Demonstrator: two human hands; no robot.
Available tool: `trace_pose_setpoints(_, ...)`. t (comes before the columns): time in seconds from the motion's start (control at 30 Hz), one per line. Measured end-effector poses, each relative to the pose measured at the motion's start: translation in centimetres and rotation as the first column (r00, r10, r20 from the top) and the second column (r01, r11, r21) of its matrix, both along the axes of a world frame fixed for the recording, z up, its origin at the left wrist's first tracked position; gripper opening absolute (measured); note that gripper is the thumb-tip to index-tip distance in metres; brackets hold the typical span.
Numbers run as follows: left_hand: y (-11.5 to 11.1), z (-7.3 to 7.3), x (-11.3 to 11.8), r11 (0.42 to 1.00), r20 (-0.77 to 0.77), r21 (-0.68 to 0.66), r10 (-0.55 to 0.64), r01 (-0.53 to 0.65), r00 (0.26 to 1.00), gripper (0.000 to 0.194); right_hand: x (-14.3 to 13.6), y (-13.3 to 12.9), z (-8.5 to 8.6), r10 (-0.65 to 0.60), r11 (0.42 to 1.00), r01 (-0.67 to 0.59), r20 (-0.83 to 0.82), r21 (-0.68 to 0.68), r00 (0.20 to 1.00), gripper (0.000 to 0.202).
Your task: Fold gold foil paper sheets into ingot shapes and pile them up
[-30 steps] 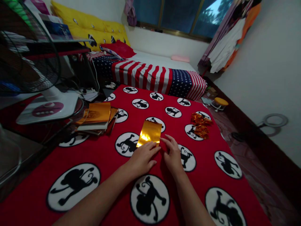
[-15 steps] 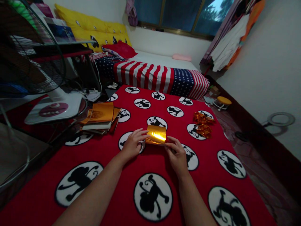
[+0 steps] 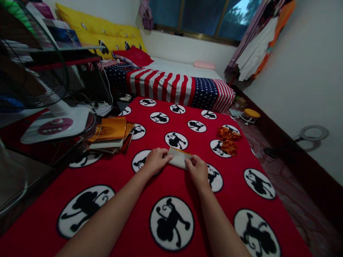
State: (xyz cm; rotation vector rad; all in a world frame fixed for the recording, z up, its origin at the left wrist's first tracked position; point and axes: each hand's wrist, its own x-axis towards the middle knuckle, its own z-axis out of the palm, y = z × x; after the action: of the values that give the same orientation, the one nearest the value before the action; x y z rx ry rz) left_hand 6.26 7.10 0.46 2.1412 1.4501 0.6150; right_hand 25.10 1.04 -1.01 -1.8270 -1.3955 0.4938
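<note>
A gold foil sheet (image 3: 179, 158) lies folded over on the red blanket (image 3: 241, 200), its pale back side facing up with a thin gold edge at the far side. My left hand (image 3: 154, 161) pinches its left end. My right hand (image 3: 197, 171) pinches its right near corner. Both hands press the fold down on the blanket.
A stack of gold sheets on books (image 3: 110, 134) lies at the blanket's left edge. Several folded gold pieces (image 3: 227, 140) sit to the right. A fan base (image 3: 55, 123) and fan cage (image 3: 29, 57) stand left. A striped bed (image 3: 171, 84) is beyond. Bare floor (image 3: 289, 185) runs along the right.
The gold sheet lay flat and shiny side up. Both hands lifted its near edge and folded it away, so the pale back now shows.
</note>
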Motion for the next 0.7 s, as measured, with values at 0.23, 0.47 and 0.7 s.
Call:
trace_pose_setpoints(0.23, 0.4, 0.0, 2.3, 0.972, -0.185, 0.053, 0.236, -0.230, 0.954, 0.029, -1.0, 1.3, 0.1, -0.186, 0.981, 0.194, 0.238, -0.012, 0.953, 0.020)
trace_pose_setpoints(0.47, -0.6, -1.0, 2.2, 0.952, -0.078, 0.223, 0.233, -0.211, 0.969, 0.024, -1.3, 1.0, -0.3, -0.241, 0.970, 0.221, 0.331, 0.099, 0.912, 0.016)
trace_pose_setpoints(0.7, 0.0, -1.6, 1.7, 0.964, 0.148, 0.210, 0.132, -0.162, 0.980, 0.013, -1.1, 0.9, -0.7, -0.265, 0.962, 0.253, 0.122, 0.106, 0.957, 0.019)
